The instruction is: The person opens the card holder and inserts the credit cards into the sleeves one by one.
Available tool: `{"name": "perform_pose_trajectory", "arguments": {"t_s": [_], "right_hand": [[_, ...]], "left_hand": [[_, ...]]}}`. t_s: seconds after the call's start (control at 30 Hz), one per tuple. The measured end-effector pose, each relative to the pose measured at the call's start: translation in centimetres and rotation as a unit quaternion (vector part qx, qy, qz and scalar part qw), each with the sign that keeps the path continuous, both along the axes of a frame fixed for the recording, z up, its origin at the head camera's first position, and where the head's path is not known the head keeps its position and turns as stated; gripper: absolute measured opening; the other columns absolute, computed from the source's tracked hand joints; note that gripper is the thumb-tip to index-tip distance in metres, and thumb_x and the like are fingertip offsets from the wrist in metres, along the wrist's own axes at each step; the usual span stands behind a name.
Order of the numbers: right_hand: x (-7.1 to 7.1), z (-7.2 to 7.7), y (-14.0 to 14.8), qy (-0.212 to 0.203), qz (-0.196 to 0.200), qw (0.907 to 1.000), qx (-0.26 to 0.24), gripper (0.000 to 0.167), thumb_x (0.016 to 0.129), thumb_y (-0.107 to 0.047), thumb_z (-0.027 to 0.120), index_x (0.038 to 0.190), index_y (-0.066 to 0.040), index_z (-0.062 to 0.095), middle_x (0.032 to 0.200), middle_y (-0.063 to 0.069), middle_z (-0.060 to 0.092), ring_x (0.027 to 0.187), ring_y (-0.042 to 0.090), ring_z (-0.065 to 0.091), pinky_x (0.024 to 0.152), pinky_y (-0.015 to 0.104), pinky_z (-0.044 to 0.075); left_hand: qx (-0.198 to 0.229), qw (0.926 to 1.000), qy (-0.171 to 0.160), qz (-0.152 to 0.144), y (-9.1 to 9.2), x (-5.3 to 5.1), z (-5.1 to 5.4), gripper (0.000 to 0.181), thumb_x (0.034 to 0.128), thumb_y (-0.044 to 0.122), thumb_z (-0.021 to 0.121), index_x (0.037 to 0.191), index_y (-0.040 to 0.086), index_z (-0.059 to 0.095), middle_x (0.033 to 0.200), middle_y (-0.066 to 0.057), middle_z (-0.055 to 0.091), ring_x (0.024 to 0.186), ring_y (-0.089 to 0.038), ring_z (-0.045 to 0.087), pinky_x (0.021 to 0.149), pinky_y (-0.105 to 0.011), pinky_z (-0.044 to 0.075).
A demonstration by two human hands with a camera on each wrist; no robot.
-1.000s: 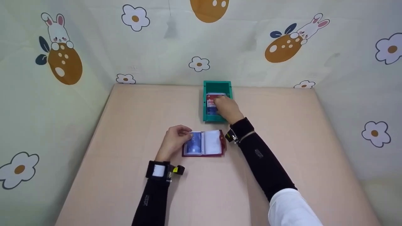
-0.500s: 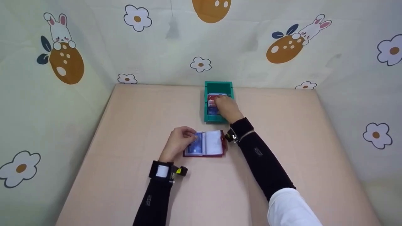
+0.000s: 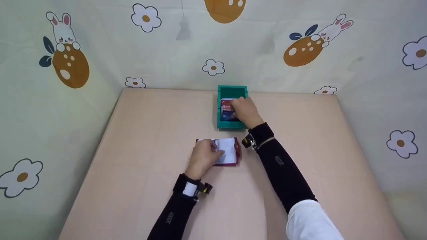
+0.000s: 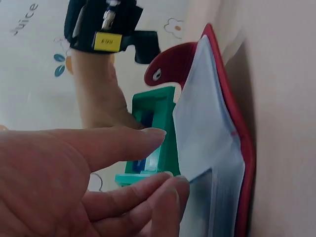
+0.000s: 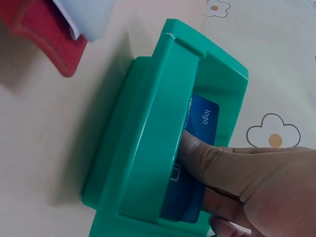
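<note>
Green box [image 3: 231, 125]: long axis fore-aft; red card holder [image 3: 228, 150], flap [image 4: 174, 60] pointing right.

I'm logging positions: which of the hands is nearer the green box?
Right. The right hand reaches into the green box; the left hand is outside it, at the open card holder.

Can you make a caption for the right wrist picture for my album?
The right hand reaches into a green box, pinching a blue card marked "logo".

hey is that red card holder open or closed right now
Open: the red card holder lies spread in the head view; the left wrist view shows a pale sleeve exposed and the snap flap unfastened.
</note>
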State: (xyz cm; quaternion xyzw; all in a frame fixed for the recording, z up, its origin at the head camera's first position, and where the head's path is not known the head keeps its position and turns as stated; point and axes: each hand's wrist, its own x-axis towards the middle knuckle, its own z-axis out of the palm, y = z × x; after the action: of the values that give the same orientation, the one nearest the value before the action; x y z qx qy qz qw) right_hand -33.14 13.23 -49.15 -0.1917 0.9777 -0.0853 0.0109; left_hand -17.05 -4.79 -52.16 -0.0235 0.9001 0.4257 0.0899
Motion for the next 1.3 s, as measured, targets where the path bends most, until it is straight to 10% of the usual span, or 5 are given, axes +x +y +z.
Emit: {"name": "perform_pose_trajectory", "arguments": {"t_s": [0.4, 0.8, 1.03, 1.3], "right_hand": [[0.3, -0.4, 0.0, 0.005, -0.007, 0.9999, 0.008, 0.031, 0.096, -0.021, 0.085, 0.117, -0.001, 0.076, 0.116, 0.019, 0.082, 0.110, 0.036, 0.077, 0.104, 0.054, 0.057], [0.6, -0.4, 0.2, 0.014, 0.000, 0.9999, 0.010, 0.034, 0.092, -0.022, 0.088, 0.116, -0.002, 0.074, 0.113, 0.017, 0.082, 0.109, 0.036, 0.077, 0.097, 0.053, 0.057], [0.6, -0.4, 0.1, 0.009, -0.002, 0.9999, 0.010, 0.039, 0.093, -0.022, 0.087, 0.123, -0.001, 0.073, 0.118, 0.018, 0.081, 0.113, 0.037, 0.076, 0.101, 0.053, 0.057], [0.6, -0.7, 0.1, 0.005, -0.008, 0.9999, 0.009, 0.042, 0.095, -0.022, 0.086, 0.129, -0.001, 0.071, 0.125, 0.019, 0.079, 0.119, 0.038, 0.075, 0.106, 0.054, 0.056]], "left_hand": [[-0.211, 0.9771, 0.029, 0.008, 5.0, 0.8, -0.5, 0.102, 0.0674, 0.051, 0.103, 0.137, -0.012, 0.063, 0.116, -0.024, 0.077, 0.104, -0.039, 0.078, 0.087, -0.049, 0.065], [-0.198, 0.9782, 0.062, 0.013, 5.4, 0.6, -2.4, 0.094, 0.0697, 0.041, 0.098, 0.136, -0.013, 0.060, 0.111, -0.025, 0.072, 0.094, -0.040, 0.077, 0.076, -0.052, 0.064], [-0.164, 0.9854, 0.046, -0.006, 4.8, 1.6, 0.7, 0.061, 0.0842, 0.033, 0.089, 0.122, -0.010, 0.068, 0.102, -0.021, 0.076, 0.088, -0.036, 0.077, 0.073, -0.049, 0.064], [-0.180, 0.9788, 0.094, -0.022, 4.6, 1.7, 1.2, 0.022, 0.0923, 0.021, 0.084, 0.086, 0.001, 0.076, 0.087, -0.015, 0.079, 0.073, -0.028, 0.076, 0.062, -0.043, 0.062]]}}
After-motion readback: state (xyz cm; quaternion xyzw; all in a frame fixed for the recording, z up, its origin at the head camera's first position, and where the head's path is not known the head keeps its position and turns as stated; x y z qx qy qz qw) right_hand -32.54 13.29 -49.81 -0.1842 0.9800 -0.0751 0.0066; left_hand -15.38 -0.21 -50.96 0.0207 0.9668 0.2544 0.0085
